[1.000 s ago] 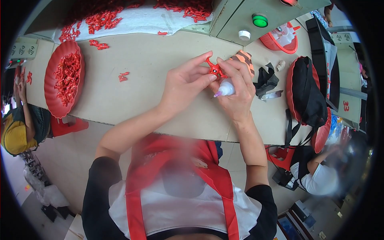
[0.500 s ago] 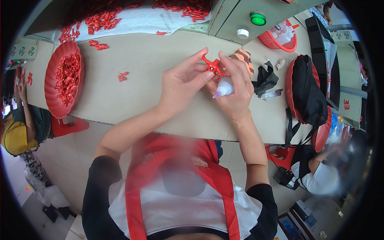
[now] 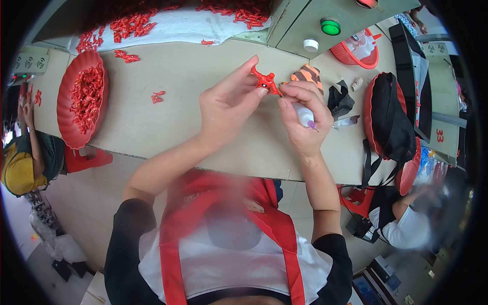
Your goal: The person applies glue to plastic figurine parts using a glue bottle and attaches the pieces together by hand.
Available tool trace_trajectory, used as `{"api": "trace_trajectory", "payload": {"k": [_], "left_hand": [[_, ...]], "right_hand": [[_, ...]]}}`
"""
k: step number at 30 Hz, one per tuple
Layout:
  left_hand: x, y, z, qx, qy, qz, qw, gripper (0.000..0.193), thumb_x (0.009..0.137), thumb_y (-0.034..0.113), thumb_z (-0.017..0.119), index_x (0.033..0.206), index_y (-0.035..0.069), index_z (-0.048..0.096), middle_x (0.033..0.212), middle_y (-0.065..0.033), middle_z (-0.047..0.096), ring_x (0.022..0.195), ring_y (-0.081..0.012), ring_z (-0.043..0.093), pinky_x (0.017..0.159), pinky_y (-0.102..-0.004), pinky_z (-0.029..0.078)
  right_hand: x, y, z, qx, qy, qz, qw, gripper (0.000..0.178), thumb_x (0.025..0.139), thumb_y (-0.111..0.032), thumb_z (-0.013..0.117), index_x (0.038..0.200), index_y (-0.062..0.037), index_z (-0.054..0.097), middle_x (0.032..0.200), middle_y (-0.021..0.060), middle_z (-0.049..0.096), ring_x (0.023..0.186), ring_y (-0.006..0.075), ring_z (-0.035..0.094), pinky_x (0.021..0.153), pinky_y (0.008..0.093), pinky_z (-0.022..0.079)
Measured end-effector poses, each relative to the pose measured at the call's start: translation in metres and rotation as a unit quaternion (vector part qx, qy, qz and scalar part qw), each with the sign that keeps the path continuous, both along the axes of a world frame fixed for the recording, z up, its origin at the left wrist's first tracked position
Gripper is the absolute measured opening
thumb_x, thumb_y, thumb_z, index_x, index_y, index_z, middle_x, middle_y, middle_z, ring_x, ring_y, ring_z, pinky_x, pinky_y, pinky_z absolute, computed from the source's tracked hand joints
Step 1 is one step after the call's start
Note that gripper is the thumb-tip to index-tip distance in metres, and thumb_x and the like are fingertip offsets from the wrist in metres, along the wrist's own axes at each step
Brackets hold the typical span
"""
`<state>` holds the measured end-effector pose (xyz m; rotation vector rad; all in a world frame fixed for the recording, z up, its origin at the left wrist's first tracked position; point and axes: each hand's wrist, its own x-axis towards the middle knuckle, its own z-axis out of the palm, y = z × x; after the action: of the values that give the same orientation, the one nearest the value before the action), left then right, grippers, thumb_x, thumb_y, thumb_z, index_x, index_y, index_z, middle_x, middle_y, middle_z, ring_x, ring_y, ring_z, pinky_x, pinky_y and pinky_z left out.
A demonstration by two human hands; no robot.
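Observation:
A small red figurine (image 3: 265,81) with spread limbs is pinched between the thumb and fingers of my left hand (image 3: 221,107), above the worktable. My right hand (image 3: 300,136) grips a white squeeze bottle (image 3: 303,113) in its palm. The bottle's purple nozzle (image 3: 311,124) with a thin tip points down and to the right, away from the figurine. The thumb and index finger of my right hand come together at the figurine's right end; whether they pinch it or something small there I cannot tell.
Left, a red scalloped tray (image 3: 62,101) holds many red figurines. More lie on a white cloth (image 3: 178,33) at the back, and a loose one (image 3: 158,96) on the table. To the right are an orange-brown patterned bundle (image 3: 308,75), a red basket (image 3: 373,58) and a black bag (image 3: 391,117). People sit either side.
My right hand has turned and shifted slightly right, swinging the bottle's nozzle from lower left to lower right. My left hand and the figurine have moved slightly left.

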<state>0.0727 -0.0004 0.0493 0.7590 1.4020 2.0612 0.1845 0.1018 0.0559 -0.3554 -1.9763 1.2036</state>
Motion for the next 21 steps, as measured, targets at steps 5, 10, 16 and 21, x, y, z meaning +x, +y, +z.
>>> {"api": "trace_trajectory", "payload": {"k": [5,10,16,21], "left_hand": [[0.0015,-0.0004,0.0007,0.000,0.014,-0.005,1.000,0.048,0.079,-0.008,0.059,0.126,0.001,0.048,0.096,-0.0097,0.063,0.085,-0.0106,0.059,0.073,-0.0236,0.050],[0.0032,0.0003,0.0013,-0.027,-0.016,-0.018,0.999,0.048,0.080,-0.007,0.058,0.126,0.002,0.048,0.096,-0.0085,0.063,0.086,-0.0100,0.059,0.074,-0.0244,0.051],[0.0038,0.0006,0.0010,-0.024,-0.029,-0.019,0.999,0.049,0.080,-0.007,0.058,0.127,0.002,0.047,0.096,-0.0082,0.062,0.085,-0.0097,0.058,0.073,-0.0239,0.052],[0.0034,0.0003,0.0010,-0.027,-0.035,-0.023,0.999,0.049,0.080,-0.007,0.058,0.127,0.002,0.047,0.095,-0.0080,0.062,0.086,-0.0099,0.058,0.073,-0.0240,0.052]], "right_hand": [[-0.0032,-0.0023,0.0041,0.028,-0.007,-0.024,0.999,0.014,0.073,0.006,0.065,0.086,0.0031,0.063,0.085,0.0096,0.061,0.079,0.0151,0.057,0.069,0.0238,0.044],[-0.0051,-0.0003,0.0006,0.051,0.019,-0.042,0.998,0.019,0.069,0.004,0.069,0.086,-0.0011,0.064,0.082,0.0082,0.063,0.069,0.0155,0.060,0.060,0.0245,0.046],[-0.0062,-0.0003,-0.0013,0.074,0.023,-0.047,0.996,0.018,0.069,0.003,0.070,0.085,-0.0015,0.064,0.081,0.0081,0.062,0.068,0.0159,0.060,0.059,0.0246,0.046],[-0.0060,0.0007,-0.0025,0.088,0.025,-0.050,0.995,0.019,0.068,0.003,0.070,0.085,-0.0018,0.064,0.081,0.0078,0.062,0.067,0.0161,0.060,0.059,0.0251,0.047]]}}
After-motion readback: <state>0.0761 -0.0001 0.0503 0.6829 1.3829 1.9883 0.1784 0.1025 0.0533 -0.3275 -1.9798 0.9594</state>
